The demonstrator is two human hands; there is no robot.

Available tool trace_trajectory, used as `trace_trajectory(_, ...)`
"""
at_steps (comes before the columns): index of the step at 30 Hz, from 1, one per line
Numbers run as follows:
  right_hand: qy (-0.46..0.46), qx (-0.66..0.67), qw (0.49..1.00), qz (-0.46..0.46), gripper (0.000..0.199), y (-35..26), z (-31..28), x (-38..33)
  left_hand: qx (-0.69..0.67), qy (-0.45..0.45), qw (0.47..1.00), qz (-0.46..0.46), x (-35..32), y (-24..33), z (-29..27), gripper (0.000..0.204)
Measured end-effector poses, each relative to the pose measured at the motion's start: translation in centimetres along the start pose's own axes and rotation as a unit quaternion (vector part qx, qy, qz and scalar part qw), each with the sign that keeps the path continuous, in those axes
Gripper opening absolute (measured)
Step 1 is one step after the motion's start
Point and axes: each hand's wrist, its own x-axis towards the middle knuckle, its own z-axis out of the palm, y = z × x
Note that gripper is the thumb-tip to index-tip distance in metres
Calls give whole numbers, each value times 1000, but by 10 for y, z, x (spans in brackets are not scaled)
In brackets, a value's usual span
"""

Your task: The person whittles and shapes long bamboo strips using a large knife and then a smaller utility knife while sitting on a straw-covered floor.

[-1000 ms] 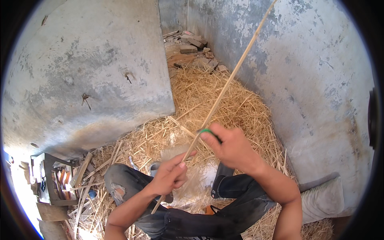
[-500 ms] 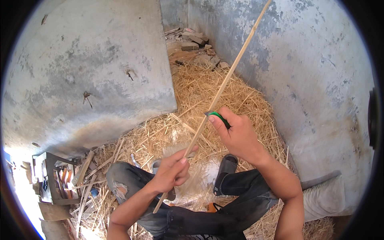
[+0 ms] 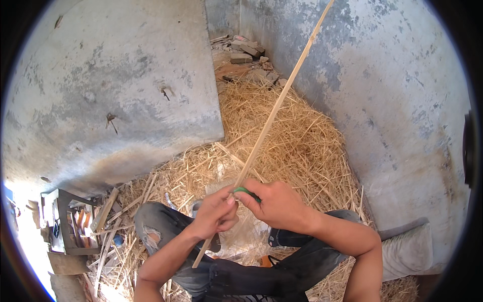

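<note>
A long, thin strip of pale wood or bamboo (image 3: 275,108) slants from above my lap up toward the far right wall. My left hand (image 3: 215,211) is closed round it near its lower end, which sticks out below my fist. In my right hand (image 3: 274,200) is a green-handled knife (image 3: 246,191), its blade largely hidden at the strip just beside the left thumb. The two hands nearly touch over the gap between my bent knees.
Straw-like shavings (image 3: 297,141) cover the floor ahead. Worn plaster walls (image 3: 115,90) stand left and right. Bricks and rubble (image 3: 244,50) lie at the back. A dark frame (image 3: 68,221) with wood scraps is at the left; a grey cushion (image 3: 406,251) leans at the right.
My right hand has drawn the knife down along the strip toward me, from well above the left hand to right beside it. The left hand has stayed in place.
</note>
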Motion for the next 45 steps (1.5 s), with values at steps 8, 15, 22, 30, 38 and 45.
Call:
trace_trajectory(8,117,232,958,123,35,20,-31,25,56,0,998,12,-1,-5,3,59)
trace_trajectory(15,158,272,942,116,25,36,-44,26,194,22,980,34,2,-16,13,54)
trace_trajectory(22,216,-1,975,50,36,37,-78,14,234,85,966,77,0,-27,9,51)
trace_trajectory(30,186,-93,976,68,43,34,-70,11,223,115,967,47,-1,-17,17,52)
trace_trajectory(38,163,-96,981,51,41,35,-58,13,208,101,971,64,-4,-21,17,50)
trace_trajectory(45,108,-88,990,14,43,26,-35,8,188,105,972,99,-1,-18,13,50)
